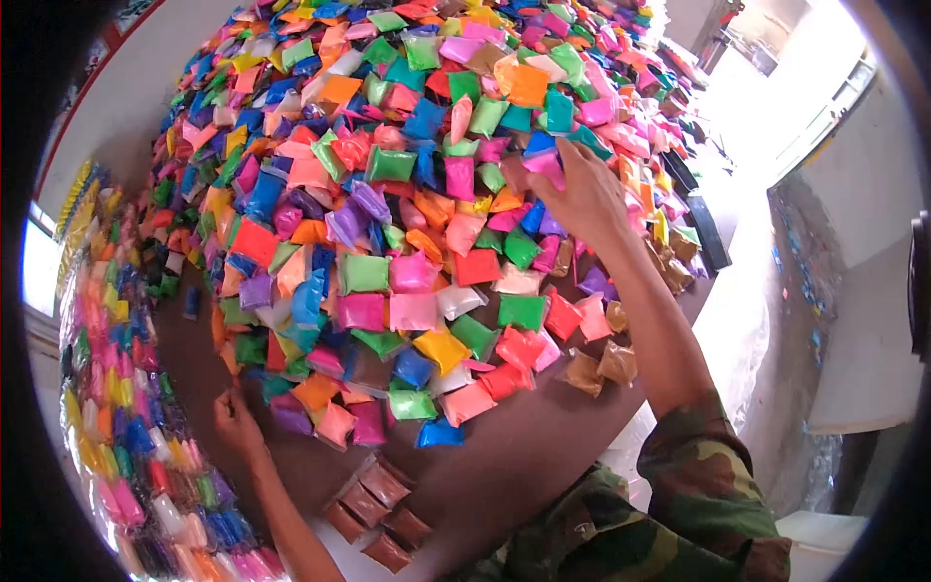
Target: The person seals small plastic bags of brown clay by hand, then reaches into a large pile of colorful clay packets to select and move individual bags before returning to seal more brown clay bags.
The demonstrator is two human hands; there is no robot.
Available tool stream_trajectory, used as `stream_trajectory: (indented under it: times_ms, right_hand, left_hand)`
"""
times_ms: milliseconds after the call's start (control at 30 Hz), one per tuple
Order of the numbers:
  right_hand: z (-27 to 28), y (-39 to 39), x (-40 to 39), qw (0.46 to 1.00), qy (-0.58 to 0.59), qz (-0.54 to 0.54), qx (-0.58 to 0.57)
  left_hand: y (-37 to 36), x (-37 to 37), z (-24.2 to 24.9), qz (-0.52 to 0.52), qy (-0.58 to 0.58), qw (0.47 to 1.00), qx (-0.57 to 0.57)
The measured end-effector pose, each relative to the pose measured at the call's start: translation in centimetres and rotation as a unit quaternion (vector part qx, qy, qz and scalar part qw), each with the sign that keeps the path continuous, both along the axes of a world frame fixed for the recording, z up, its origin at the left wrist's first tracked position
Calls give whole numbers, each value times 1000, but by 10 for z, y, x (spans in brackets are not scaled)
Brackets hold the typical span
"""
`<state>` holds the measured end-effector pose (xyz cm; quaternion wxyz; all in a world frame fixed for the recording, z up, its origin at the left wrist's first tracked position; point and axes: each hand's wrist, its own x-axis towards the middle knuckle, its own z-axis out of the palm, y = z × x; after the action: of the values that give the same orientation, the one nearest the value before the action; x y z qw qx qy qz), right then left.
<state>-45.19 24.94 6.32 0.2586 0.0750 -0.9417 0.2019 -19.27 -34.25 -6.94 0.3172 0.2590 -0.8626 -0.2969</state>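
Observation:
A large heap of small, clear-wrapped packets (412, 312) in many colours covers the brown table (504, 485). My right hand (582, 194) reaches over the right part of the heap, thumb and fingers closed around a pink packet (546, 168). Blue and teal packets lie beside its fingertips. At the heap's lower left edge, my left hand (238, 423) is low over the table with its fingers curled together. A bit of red-orange shows at those fingertips; I cannot tell what it is. Several brown packets (378, 495) lie apart from the heap near the front edge.
Left of the table is a long mass of plastic-wrapped, coloured packets (126, 388). A dark blue packet (191, 303) sits alone on the tabletop. Black objects (708, 233) stand along the right edge, with brown packets (601, 367) nearby. Colourful scraps (810, 262) litter the floor at right.

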Motion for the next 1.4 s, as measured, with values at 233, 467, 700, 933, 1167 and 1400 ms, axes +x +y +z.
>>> stream_trajectory:
  times_ms: [233, 467, 700, 933, 1167, 1400]
  right_hand:
    - [-23, -59, -16, 982, -152, -14, -113]
    - [-29, -121, 3, 976, -7, 110, -189]
    - [-5, -125, 17, 942, -17, 253, -219]
    - [-30, -29, -34, 990, -40, -69, -115]
    - [-7, -41, -40, 975, -202, -83, -41]
    - [-47, -42, -23, 988, -50, 82, -123]
  left_hand:
    - [18, -7, 10, 10, 20, 998, 55]
    - [14, -2, 11, 14, -9, 1000, 11]
    - [6, -2, 1, 4, 14, 1000, -18]
    - [17, -1, 12, 24, -8, 999, 33]
    - [11, 0, 5, 10, 14, 999, 40]
    - [10, -1, 5, 4, 9, 999, 37]
